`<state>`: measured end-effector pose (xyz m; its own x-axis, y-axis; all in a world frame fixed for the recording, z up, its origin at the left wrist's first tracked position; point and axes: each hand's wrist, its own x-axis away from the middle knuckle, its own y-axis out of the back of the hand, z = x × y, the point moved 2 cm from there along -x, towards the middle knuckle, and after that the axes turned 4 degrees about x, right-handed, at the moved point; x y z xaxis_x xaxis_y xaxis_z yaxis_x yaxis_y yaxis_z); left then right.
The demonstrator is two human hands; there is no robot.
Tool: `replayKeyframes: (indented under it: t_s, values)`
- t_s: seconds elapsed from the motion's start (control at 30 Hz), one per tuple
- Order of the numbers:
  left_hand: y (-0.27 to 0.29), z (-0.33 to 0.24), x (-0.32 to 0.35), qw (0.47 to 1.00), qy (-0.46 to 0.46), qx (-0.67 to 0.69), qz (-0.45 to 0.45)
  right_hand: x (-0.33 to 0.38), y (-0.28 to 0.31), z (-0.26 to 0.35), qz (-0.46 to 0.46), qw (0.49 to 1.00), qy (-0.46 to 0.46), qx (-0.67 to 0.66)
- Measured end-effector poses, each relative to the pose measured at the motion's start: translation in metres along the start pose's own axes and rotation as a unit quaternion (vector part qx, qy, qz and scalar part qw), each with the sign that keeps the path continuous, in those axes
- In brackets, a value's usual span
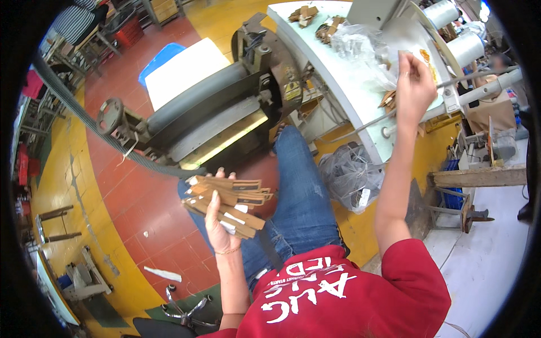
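My left hand (217, 222) is closed round a fanned bundle of brown leather straps (239, 194), held above my lap. Narrow loops stick out at the bundle's right end, and white tags or paper pieces show among the straps. Over the white table at the right, my right hand (416, 84) is raised with its fingers bent and drawn together. Whatever those fingers hold, if anything, is too small to make out. Close by that hand lie a crumpled clear plastic bag (366, 48) and a few brown pieces (389, 100) on the tabletop.
A roller machine (208, 107) with a handwheel (112, 117) stands before me, a white board (183, 70) behind it. More brown bundles (304, 16) lie on the white table (338, 73). Spools (465, 48) stand at its right. A filled plastic bag (352, 177) sits beside my leg.
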<state>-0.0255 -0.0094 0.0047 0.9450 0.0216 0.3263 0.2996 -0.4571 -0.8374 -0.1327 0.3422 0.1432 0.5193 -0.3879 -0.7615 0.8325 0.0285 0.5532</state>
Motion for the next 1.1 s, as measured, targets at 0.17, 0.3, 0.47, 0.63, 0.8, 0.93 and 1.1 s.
replayKeyframes:
  t_s: [0.17, 0.3, 0.47, 0.63, 0.8, 0.93, 1.1]
  values:
    - [-0.008, 0.006, 0.008, 0.999, 0.036, 0.027, 0.019, -0.029, -0.044, -0.021, 0.152, 0.959, 0.037, 0.236]
    - [-0.011, 0.006, 0.014, 0.994, 0.07, 0.072, 0.036, -0.017, -0.052, -0.036, 0.046, 0.977, 0.089, 0.187]
    - [-0.011, 0.005, 0.016, 0.994, 0.083, 0.062, 0.033, -0.044, -0.076, -0.088, 0.115, 0.972, 0.058, 0.197]
    - [-0.014, 0.008, 0.015, 0.992, 0.096, 0.082, 0.03, -0.039, -0.074, -0.057, 0.014, 0.955, 0.131, 0.265]
    - [-0.016, 0.006, 0.013, 0.983, 0.07, 0.168, 0.029, 0.078, -0.001, 0.05, 0.228, 0.941, 0.083, -0.234]
    - [-0.019, 0.002, 0.009, 0.981, 0.061, 0.179, 0.048, 0.151, 0.048, 0.117, 0.363, 0.786, 0.33, -0.377]
    - [-0.027, 0.002, 0.007, 0.981, 0.058, 0.169, 0.08, 0.175, 0.068, 0.138, 0.442, 0.764, 0.327, -0.337]
